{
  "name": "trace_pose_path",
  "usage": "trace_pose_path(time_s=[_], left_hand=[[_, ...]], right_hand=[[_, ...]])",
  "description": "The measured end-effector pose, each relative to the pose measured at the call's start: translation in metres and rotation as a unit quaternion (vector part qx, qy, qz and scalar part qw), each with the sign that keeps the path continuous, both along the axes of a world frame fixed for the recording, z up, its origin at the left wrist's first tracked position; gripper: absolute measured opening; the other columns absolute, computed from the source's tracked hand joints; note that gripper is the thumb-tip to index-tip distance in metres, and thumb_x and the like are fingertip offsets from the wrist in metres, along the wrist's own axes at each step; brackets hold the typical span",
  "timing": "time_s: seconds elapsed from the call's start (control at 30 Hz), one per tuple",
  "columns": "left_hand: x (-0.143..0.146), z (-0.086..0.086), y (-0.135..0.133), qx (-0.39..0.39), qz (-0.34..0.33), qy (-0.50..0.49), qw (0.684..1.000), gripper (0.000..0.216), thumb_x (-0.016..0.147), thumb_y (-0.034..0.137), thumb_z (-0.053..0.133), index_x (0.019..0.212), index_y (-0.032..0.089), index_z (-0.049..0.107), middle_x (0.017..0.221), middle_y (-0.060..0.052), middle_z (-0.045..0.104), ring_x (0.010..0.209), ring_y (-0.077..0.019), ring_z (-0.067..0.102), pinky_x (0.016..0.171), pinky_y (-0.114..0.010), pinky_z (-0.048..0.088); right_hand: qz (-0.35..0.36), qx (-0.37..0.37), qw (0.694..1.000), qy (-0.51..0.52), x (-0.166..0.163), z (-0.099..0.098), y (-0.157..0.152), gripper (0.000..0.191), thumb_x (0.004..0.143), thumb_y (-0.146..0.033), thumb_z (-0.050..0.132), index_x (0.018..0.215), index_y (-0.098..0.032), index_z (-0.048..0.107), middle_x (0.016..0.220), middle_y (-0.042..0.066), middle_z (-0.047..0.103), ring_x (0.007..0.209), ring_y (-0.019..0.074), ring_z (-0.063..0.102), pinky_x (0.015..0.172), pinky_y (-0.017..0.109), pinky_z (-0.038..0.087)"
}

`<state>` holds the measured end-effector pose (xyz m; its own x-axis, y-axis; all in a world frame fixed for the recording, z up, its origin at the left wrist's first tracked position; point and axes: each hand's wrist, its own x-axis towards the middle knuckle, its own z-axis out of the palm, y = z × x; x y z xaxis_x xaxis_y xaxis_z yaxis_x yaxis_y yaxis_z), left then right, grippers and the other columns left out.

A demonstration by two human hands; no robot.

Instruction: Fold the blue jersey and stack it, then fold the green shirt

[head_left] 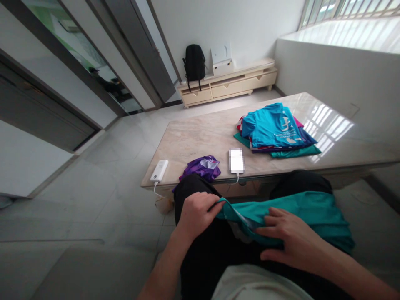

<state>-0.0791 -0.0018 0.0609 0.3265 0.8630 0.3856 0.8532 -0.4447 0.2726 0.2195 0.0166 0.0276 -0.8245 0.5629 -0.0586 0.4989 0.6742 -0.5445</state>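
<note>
A teal shirt (312, 214) lies across my lap over my black trousers. My left hand (196, 214) is closed on the shirt's left edge, pinching the fabric. My right hand (289, 241) rests flat on the shirt near its middle, fingers spread and pointing left. Beyond my knees stands a low marble table (193, 139). On it a stack of folded shirts (276, 131) sits at the right, a bright blue one on top.
A crumpled purple garment (201, 167) lies at the table's near edge, partly hanging off. Beside it are a white power bank (159, 171) with a cable and a phone (236, 160). A low cabinet (228, 85) with a black backpack (194, 62) stands by the far wall.
</note>
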Motion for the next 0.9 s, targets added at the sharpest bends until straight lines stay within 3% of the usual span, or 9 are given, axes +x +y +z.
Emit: trace_pose_path(time_s=[0.13, 0.27, 0.33, 0.5, 0.6, 0.67, 0.77, 0.8, 0.9], left_hand=[[-0.004, 0.001, 0.001, 0.001, 0.024, 0.024, 0.999, 0.026, 0.101, 0.034, 0.06, 0.081, 0.019, 0.068, 0.073, -0.001, 0.071, 0.068, -0.0166, 0.065, 0.067, -0.031, 0.042], [-0.009, -0.002, 0.002, -0.068, 0.047, 0.065, 0.994, 0.021, 0.1, 0.034, 0.063, 0.087, 0.02, 0.071, 0.08, -0.002, 0.074, 0.077, -0.0189, 0.069, 0.071, -0.031, 0.044], [-0.012, -0.004, 0.004, -0.111, 0.042, 0.081, 0.99, 0.017, 0.099, 0.034, 0.064, 0.093, 0.022, 0.073, 0.086, -0.002, 0.076, 0.082, -0.0193, 0.07, 0.074, -0.031, 0.046], [-0.015, -0.005, 0.005, -0.174, -0.023, 0.096, 0.98, 0.022, 0.096, 0.038, 0.07, 0.113, 0.025, 0.076, 0.098, -0.002, 0.078, 0.088, -0.0186, 0.069, 0.078, -0.029, 0.048], [-0.013, -0.001, 0.005, -0.2, -0.075, 0.105, 0.971, 0.021, 0.094, 0.04, 0.072, 0.109, 0.028, 0.077, 0.091, -0.001, 0.074, 0.086, -0.0182, 0.066, 0.073, -0.028, 0.047], [-0.012, 0.001, 0.007, -0.208, -0.092, 0.107, 0.968, 0.019, 0.094, 0.034, 0.072, 0.111, 0.028, 0.076, 0.094, -0.001, 0.072, 0.09, -0.0189, 0.063, 0.075, -0.028, 0.047], [-0.01, 0.001, 0.009, -0.199, -0.098, 0.1, 0.97, 0.043, 0.095, 0.019, 0.067, 0.137, 0.029, 0.063, 0.105, -0.003, 0.071, 0.099, -0.0206, 0.061, 0.086, -0.031, 0.049], [-0.01, 0.0, 0.009, -0.198, -0.1, 0.096, 0.97, 0.052, 0.095, 0.015, 0.065, 0.144, 0.029, 0.057, 0.106, -0.004, 0.071, 0.1, -0.0209, 0.061, 0.088, -0.032, 0.05], [-0.006, -0.003, 0.01, -0.207, -0.114, 0.085, 0.968, 0.049, 0.094, 0.012, 0.064, 0.141, 0.027, 0.059, 0.105, -0.005, 0.071, 0.101, -0.0215, 0.061, 0.088, -0.032, 0.05]], right_hand=[[-0.015, 0.034, 0.999, -0.014, 0.004, -0.02, -0.001, 0.029, 0.098, -0.036, 0.059, 0.075, -0.022, 0.069, 0.087, 0.006, 0.065, 0.088, 0.0246, 0.058, 0.087, 0.045, 0.046], [-0.039, 0.012, 0.996, 0.083, 0.023, -0.02, 0.007, 0.026, 0.103, -0.028, 0.05, 0.109, -0.029, 0.076, 0.095, 0.004, 0.068, 0.093, 0.0209, 0.061, 0.102, 0.044, 0.045], [-0.045, -0.012, 0.992, 0.116, 0.034, -0.012, 0.013, 0.03, 0.103, -0.025, 0.05, 0.12, -0.033, 0.073, 0.095, 0.004, 0.069, 0.094, 0.0202, 0.062, 0.1, 0.04, 0.048], [-0.027, -0.065, 0.983, 0.168, 0.056, 0.017, 0.02, 0.018, 0.096, -0.026, 0.056, 0.091, -0.026, 0.074, 0.096, 0.007, 0.069, 0.099, 0.0246, 0.064, 0.091, 0.039, 0.055], [-0.026, -0.056, 0.977, 0.206, 0.065, 0.03, 0.016, 0.013, 0.091, -0.025, 0.059, 0.099, -0.028, 0.07, 0.101, 0.007, 0.07, 0.1, 0.0269, 0.066, 0.091, 0.041, 0.057], [-0.036, -0.041, 0.976, 0.213, 0.068, 0.035, 0.013, 0.019, 0.09, -0.027, 0.064, 0.108, -0.03, 0.067, 0.108, 0.007, 0.07, 0.104, 0.0279, 0.066, 0.09, 0.041, 0.058], [-0.04, -0.05, 0.984, 0.168, 0.069, 0.039, 0.013, 0.005, 0.093, -0.03, 0.063, 0.09, -0.027, 0.064, 0.094, 0.006, 0.067, 0.089, 0.023, 0.066, 0.077, 0.034, 0.058], [-0.04, -0.055, 0.986, 0.151, 0.07, 0.041, 0.014, 0.013, 0.096, -0.03, 0.06, 0.084, -0.025, 0.062, 0.091, 0.006, 0.065, 0.084, 0.0209, 0.065, 0.073, 0.032, 0.057], [-0.068, -0.02, 0.988, 0.139, 0.08, 0.046, 0.02, 0.016, 0.098, -0.032, 0.057, 0.089, -0.028, 0.069, 0.103, 0.006, 0.068, 0.079, 0.0177, 0.068, 0.067, 0.027, 0.056]])
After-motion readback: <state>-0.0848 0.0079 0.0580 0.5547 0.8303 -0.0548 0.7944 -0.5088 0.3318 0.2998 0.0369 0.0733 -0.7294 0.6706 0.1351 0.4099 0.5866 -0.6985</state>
